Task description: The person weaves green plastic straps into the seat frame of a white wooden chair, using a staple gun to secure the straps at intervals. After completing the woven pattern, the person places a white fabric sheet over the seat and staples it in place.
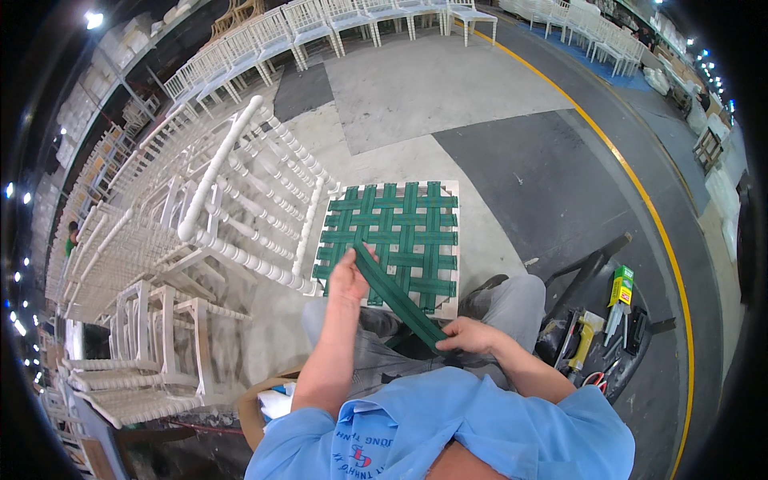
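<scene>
Your left hand [348, 276] and right hand [466, 334] each pinch an end of the soft, limp green strap [396, 294], stretched between them over the woven seat frame [392, 240] just ahead.

A stack of white turned-spindle chairs [232, 208] lies on its side at the left, with more white chair frames [152, 352] piled nearer. Far across the grey floor [512, 160], a row of white chairs [320, 28] stands along the back, and a curved yellow line [640, 192] runs down the right. At the near right, a green-and-yellow box [622, 286] and red-handled scissors [594, 379] lie among tools on a dark tray [632, 352].
</scene>
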Available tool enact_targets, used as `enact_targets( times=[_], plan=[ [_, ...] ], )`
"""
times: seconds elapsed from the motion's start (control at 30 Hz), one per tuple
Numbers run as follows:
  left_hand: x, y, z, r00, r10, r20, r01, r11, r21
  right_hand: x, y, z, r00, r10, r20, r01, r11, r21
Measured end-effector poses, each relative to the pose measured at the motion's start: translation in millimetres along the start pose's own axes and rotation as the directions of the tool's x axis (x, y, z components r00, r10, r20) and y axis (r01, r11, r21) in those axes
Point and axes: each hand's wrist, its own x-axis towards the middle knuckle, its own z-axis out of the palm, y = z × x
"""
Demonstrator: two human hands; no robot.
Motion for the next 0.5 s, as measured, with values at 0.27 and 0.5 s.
enact_targets(
  times=[0.27,0.5],
  plan=[
    [-12,-18,52,0.987,0.148,0.055,-0.150,0.988,0.035,28,-29,-38,0.856,-0.431,-0.286,0.356,0.892,-0.280],
    [-20,-41,58,0.985,0.174,0.001,-0.173,0.980,0.098,78,-41,-36,0.966,-0.210,-0.148,0.237,0.950,0.203]
  ],
)
